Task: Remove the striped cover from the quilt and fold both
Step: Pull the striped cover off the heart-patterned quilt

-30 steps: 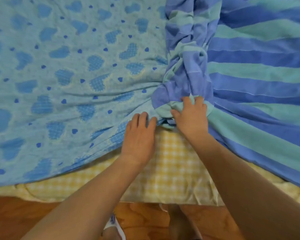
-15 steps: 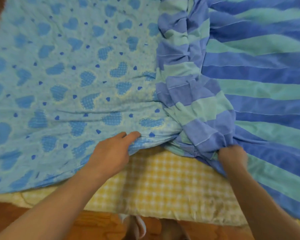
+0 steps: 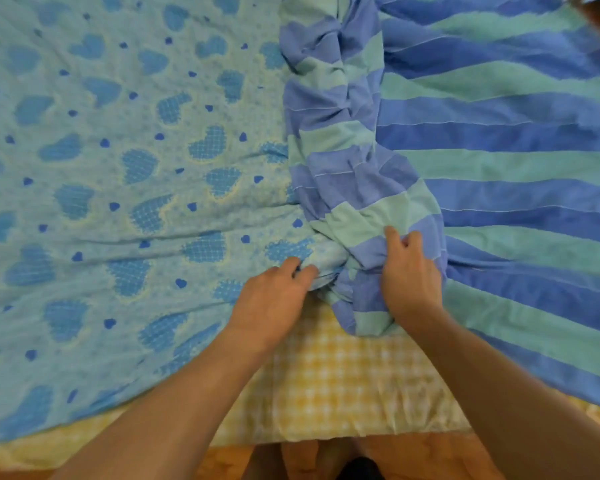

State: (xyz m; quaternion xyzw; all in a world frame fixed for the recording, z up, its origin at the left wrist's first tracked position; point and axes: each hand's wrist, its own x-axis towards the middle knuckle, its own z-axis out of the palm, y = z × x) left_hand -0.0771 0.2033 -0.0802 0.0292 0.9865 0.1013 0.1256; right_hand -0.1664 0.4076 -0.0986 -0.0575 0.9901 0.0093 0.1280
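Left hand: the left hand (image 3: 274, 299) sits near the middle, at the near edge of the quilt. Its fingers curl round a bunched bit of the quilt and pinch it.
Right hand: the right hand (image 3: 409, 275) is just to the right of the left one. Its fingers and thumb curl into the striped cover and squeeze a fold of it.
Hands together: the two hands are close, with a twist of cloth between them. They do not touch each other.
Quilt: the quilt (image 3: 118, 188) is light blue with big and small blue hearts. It lies spread out flat and fills the left side, from near to far. Its near edge is pulled up into wrinkles where the left hand holds it.
Striped cover: the striped cover (image 3: 520, 161) has dark blue and green stripes. It fills the right side and lies mostly flat there. Down the middle it is scrunched up in a thick, wrinkly band that runs from far to near, right beside the quilt. The near end of that band hangs down past the right hand.
Yellow sheet: a yellow checked sheet (image 3: 347, 386) shows under both cloths at the near edge, between the two arms.
Floor: a strip of brown wooden floor (image 3: 229, 462) shows at the very near edge.
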